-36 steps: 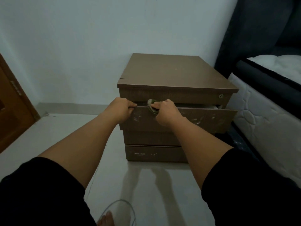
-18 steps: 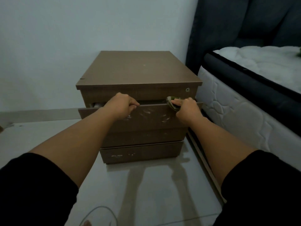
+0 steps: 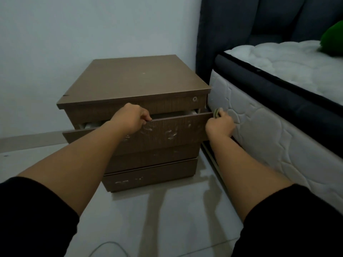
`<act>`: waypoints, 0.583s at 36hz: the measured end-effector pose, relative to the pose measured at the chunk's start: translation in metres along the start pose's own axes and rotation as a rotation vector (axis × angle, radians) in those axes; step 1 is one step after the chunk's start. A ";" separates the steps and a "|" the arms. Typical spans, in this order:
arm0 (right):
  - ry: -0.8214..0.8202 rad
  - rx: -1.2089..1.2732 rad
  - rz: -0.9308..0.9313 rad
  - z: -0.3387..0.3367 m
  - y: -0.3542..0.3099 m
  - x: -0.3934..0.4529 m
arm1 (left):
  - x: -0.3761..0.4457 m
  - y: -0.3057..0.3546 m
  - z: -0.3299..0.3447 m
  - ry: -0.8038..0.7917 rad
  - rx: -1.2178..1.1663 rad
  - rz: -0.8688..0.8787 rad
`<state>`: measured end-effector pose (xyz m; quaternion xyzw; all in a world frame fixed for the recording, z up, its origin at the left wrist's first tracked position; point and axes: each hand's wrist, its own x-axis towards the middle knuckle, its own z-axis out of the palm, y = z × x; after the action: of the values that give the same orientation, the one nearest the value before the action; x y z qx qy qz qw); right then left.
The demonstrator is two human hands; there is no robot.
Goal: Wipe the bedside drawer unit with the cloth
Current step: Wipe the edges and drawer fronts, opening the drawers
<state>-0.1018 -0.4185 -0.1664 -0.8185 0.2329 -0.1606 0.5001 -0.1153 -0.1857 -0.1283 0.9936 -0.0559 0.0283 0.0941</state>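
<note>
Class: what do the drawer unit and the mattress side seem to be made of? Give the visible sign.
Drawer unit: probably laminated board, matt brown; printed grain, chipped corner. Mattress side: white quilted fabric; stitched puffy curves.

The bedside drawer unit [image 3: 135,84] stands on the floor [image 3: 167,219] against the far wall [image 3: 74,43], with the mattress [image 3: 269,127] just beside it on the right and the headboard [image 3: 241,21] behind that. Its top drawer [image 3: 167,130] juts out toward the near side above two closed drawers. The left hand [image 3: 130,117] sits on the drawer front's upper edge, left of centre. The right hand [image 3: 220,125] is at the drawer's right end, between drawer and mattress, with the cloth [image 3: 216,113] on its far side. A cable [image 3: 107,247] lies on the near floor.
</note>
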 end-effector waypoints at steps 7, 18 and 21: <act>-0.061 0.210 0.215 0.020 -0.009 0.002 | 0.001 -0.001 0.004 0.249 0.303 0.139; -0.159 0.271 0.209 0.034 -0.008 0.020 | 0.023 -0.008 0.021 0.373 0.229 -0.001; -0.149 0.290 0.199 0.040 -0.008 0.024 | 0.028 -0.010 0.024 0.402 0.228 0.004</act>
<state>-0.0598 -0.3987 -0.1766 -0.7204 0.2498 -0.0812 0.6419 -0.0851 -0.1830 -0.1517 0.9721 -0.0344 0.2318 -0.0093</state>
